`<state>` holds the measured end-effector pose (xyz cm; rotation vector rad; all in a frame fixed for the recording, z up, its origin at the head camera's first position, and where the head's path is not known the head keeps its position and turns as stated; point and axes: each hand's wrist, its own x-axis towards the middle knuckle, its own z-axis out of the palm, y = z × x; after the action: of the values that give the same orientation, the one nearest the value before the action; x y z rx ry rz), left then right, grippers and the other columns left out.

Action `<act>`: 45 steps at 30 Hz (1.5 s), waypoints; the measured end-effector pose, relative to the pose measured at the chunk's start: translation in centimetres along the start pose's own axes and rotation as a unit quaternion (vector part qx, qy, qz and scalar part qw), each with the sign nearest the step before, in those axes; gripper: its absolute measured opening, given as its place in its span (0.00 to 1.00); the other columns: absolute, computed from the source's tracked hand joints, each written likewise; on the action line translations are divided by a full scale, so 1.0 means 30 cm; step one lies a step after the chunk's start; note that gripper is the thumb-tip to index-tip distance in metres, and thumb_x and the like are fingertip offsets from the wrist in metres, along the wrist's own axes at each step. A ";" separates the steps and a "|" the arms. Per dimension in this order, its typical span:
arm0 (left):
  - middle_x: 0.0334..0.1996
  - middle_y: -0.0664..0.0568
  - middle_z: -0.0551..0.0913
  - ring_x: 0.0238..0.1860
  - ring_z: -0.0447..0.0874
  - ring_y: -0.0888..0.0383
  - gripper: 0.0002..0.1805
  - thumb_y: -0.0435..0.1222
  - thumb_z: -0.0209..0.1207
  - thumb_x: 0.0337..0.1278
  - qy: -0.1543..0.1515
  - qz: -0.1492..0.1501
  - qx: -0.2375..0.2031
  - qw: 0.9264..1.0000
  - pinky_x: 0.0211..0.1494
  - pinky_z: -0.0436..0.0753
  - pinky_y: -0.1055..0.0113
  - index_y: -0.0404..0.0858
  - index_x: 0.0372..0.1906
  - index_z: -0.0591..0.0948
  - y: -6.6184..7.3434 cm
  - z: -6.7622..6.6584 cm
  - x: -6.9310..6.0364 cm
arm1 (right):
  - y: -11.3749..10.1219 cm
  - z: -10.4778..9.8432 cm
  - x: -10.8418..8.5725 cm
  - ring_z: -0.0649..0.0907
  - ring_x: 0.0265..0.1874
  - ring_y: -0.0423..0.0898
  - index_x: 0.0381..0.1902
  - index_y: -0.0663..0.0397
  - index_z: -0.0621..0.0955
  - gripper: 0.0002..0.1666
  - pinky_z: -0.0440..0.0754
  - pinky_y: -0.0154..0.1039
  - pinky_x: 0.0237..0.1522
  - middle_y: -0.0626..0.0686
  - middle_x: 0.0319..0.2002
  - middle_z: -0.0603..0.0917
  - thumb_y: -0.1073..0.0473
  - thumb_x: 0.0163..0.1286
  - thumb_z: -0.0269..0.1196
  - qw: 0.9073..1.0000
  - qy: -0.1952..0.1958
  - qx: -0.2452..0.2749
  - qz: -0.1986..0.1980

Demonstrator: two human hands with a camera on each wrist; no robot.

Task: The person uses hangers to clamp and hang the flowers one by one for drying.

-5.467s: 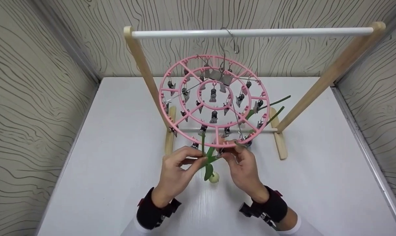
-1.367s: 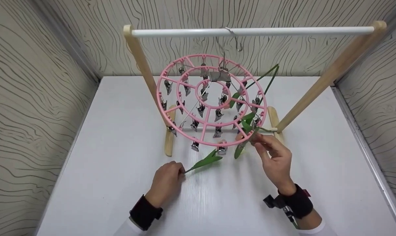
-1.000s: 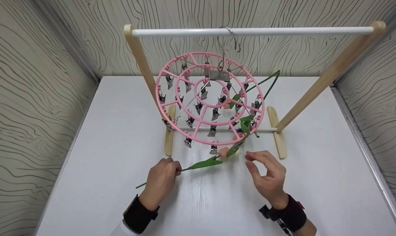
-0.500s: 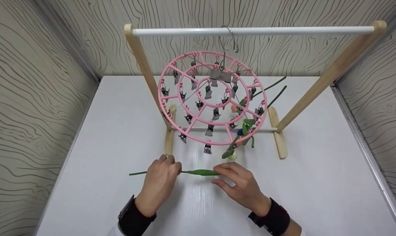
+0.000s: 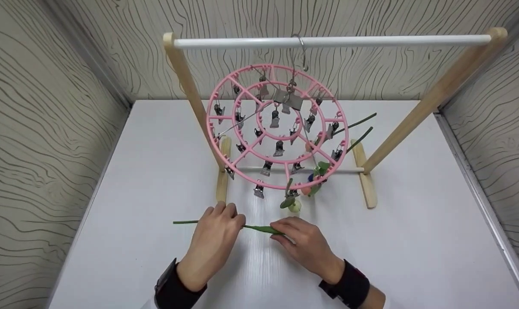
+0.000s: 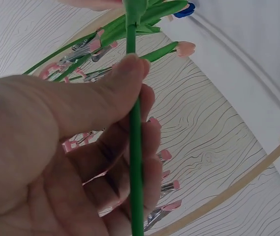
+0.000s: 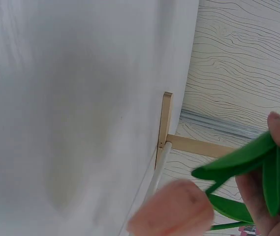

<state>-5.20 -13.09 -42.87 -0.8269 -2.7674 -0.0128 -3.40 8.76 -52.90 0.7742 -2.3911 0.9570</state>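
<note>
An artificial tulip with a peach head (image 7: 174, 211) lies crosswise between my hands, a little in front of the hanger. My left hand (image 5: 218, 238) grips its green stem (image 6: 136, 172), thumb against curled fingers. At the leaf end (image 5: 263, 229), my right hand (image 5: 304, 244) pinches the leaves between thumb and fingers. The right hand hides the flower head in the head view. Behind the hands hangs a pink round clip hanger (image 5: 275, 187). A white tulip (image 5: 294, 207), a peach tulip (image 5: 306, 191) and a blue one (image 5: 311, 177) hang at its front right.
The hanger's metal hook sits over the white bar (image 5: 392, 41) of a wooden rack, whose feet (image 5: 368, 191) stand on the white table (image 5: 418, 240). Several metal clips (image 5: 259, 191) dangle from the rings. Two green stems (image 5: 360, 139) stick out at the right.
Both hands have left the hanger's front rim, where the white tulip now hangs. My left hand holds another tulip, and my right hand has come down-left onto its leaves. The hanger has swung round.
</note>
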 end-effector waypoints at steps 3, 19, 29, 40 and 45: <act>0.24 0.55 0.81 0.26 0.71 0.59 0.05 0.34 0.72 0.42 0.026 0.006 -0.015 1.000 0.25 0.67 0.71 0.46 0.26 0.86 0.001 0.001 0.002 | 0.004 0.001 -0.002 0.86 0.35 0.36 0.42 0.49 0.87 0.16 0.84 0.25 0.38 0.45 0.35 0.88 0.62 0.53 0.74 1.000 0.009 0.017 0.006; 0.34 0.56 0.85 0.39 0.80 0.63 0.09 0.34 0.68 0.53 0.208 0.052 -0.450 0.867 0.40 0.81 0.74 0.45 0.40 0.84 0.013 0.061 -0.019 | 0.018 -0.016 -0.036 0.80 0.21 0.37 0.40 0.46 0.86 0.15 0.77 0.24 0.20 0.46 0.31 0.87 0.69 0.57 0.69 0.965 0.069 0.213 0.138; 0.40 0.39 0.84 0.43 0.86 0.61 0.15 0.28 0.63 0.56 0.193 -0.087 -0.640 0.739 0.46 0.87 0.69 0.32 0.49 0.77 0.025 0.141 0.015 | -0.003 -0.031 -0.039 0.83 0.23 0.39 0.39 0.48 0.86 0.13 0.82 0.29 0.23 0.49 0.31 0.87 0.68 0.57 0.69 0.943 0.059 0.265 0.193; 0.38 0.39 0.84 0.39 0.88 0.60 0.10 0.23 0.60 0.56 0.215 -0.068 -0.715 0.661 0.38 0.89 0.59 0.26 0.42 0.75 0.081 0.149 0.048 | -0.018 -0.023 -0.034 0.84 0.27 0.36 0.38 0.46 0.86 0.07 0.85 0.32 0.28 0.49 0.31 0.88 0.58 0.60 0.68 0.928 0.030 0.291 0.232; 0.36 0.34 0.82 0.38 0.88 0.60 0.08 0.21 0.59 0.55 0.232 -0.047 -0.712 0.661 0.37 0.89 0.60 0.25 0.41 0.75 0.080 0.145 0.047 | -0.020 -0.029 -0.034 0.85 0.31 0.36 0.42 0.45 0.85 0.10 0.87 0.32 0.33 0.48 0.34 0.88 0.59 0.60 0.69 0.937 0.020 0.280 0.207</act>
<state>-6.08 -9.98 -46.89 -0.6851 -1.7988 -2.2194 -2.09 9.36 -52.62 0.4177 -2.3024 1.8569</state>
